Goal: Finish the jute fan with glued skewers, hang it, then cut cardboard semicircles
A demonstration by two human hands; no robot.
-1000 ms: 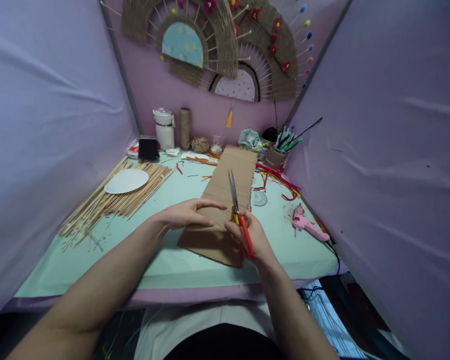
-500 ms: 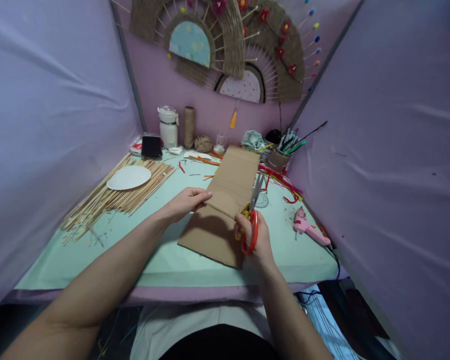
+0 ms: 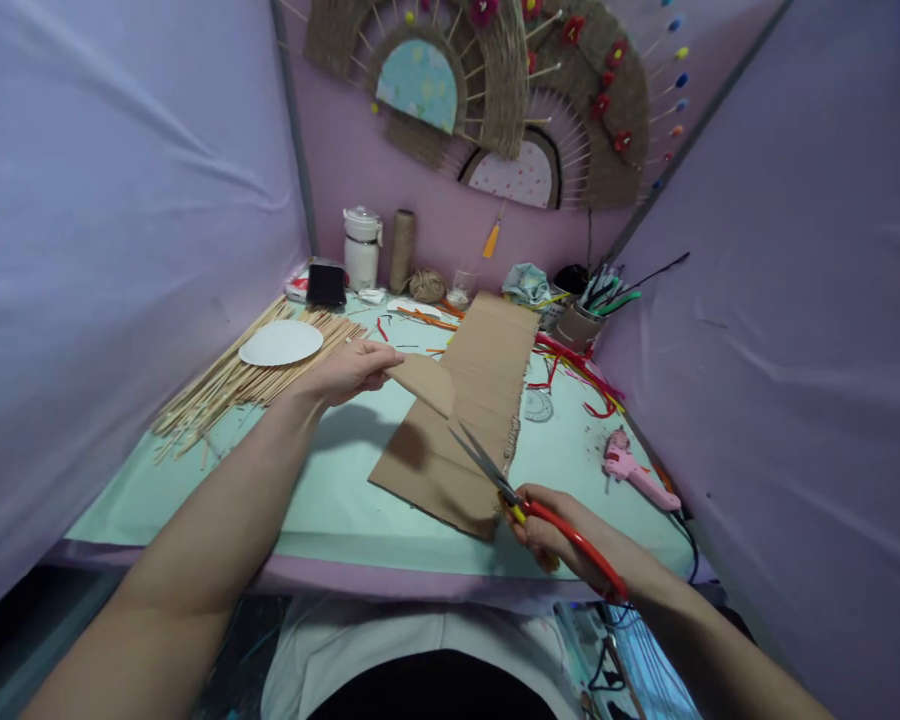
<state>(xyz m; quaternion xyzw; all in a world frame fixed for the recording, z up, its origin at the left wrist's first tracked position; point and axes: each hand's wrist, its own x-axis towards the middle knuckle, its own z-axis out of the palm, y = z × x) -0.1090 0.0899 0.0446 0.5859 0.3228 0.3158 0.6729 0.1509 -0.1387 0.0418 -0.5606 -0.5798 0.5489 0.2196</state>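
Observation:
Pinched between the thumb and fingers of my left hand [image 3: 356, 368] is a small cardboard piece [image 3: 426, 383] with a curved edge, raised over the table. My right hand [image 3: 551, 525] grips a pair of scissors [image 3: 487, 462] with red and yellow handles. Their blades are slightly apart and point up and left, with the tips just below the cardboard piece's right end. Beneath both lies a long cardboard strip [image 3: 487, 350], slanting across the pale green table; its right edge is ragged.
Thin wooden sticks [image 3: 195, 410] lie at left under a white oval disc [image 3: 280, 343]. On the right are a pink glue gun [image 3: 634, 470], a clear protractor [image 3: 538, 405] and red strips [image 3: 581, 362]. Along the back stand a white-lidded jar [image 3: 361, 250], twine [image 3: 403, 250] and a pen can [image 3: 579, 325].
My right hand has let go of the cardboard piece, moved down and right, and turned the scissors toward it. My left hand has carried the piece slightly up and left. The view has shifted.

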